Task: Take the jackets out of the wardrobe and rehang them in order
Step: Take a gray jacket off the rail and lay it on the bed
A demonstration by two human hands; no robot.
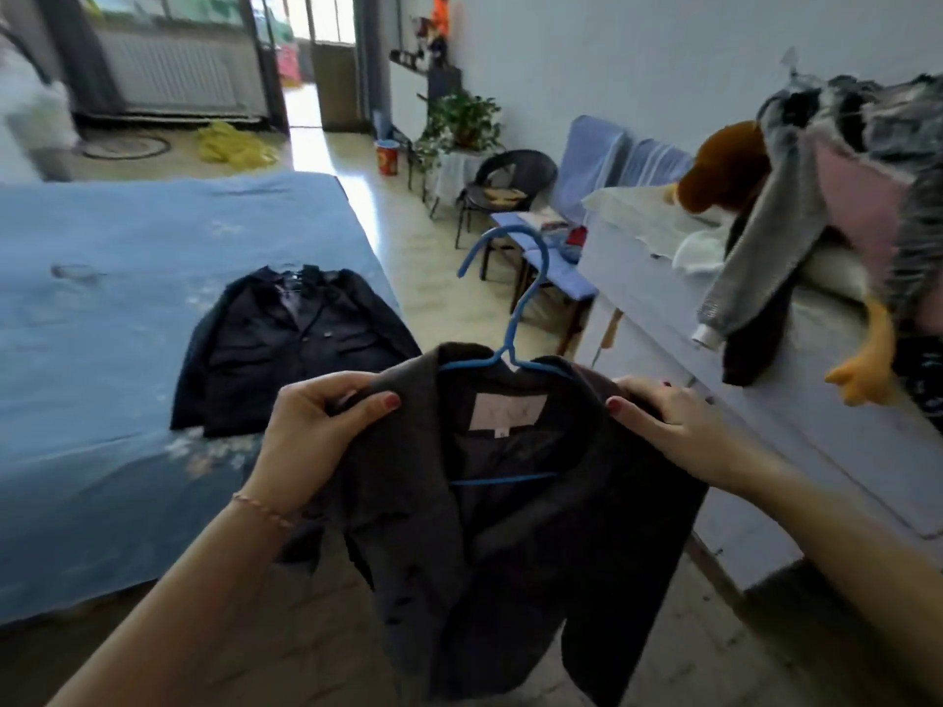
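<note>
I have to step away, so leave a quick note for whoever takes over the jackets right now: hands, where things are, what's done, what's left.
Left hand: grips the left shoulder of the brown jacket.
Right hand: grips its right shoulder.
Brown jacket: held up in the air beside the bed, with the blue hanger inside its collar, hook upward.
Dark jacket: lies flat on the bed, front up.
Done: two jackets are out of the wardrobe.
Left: the wardrobe is not in view, so I cannot tell whether more remain inside; rehang both jackets in order.
</note>
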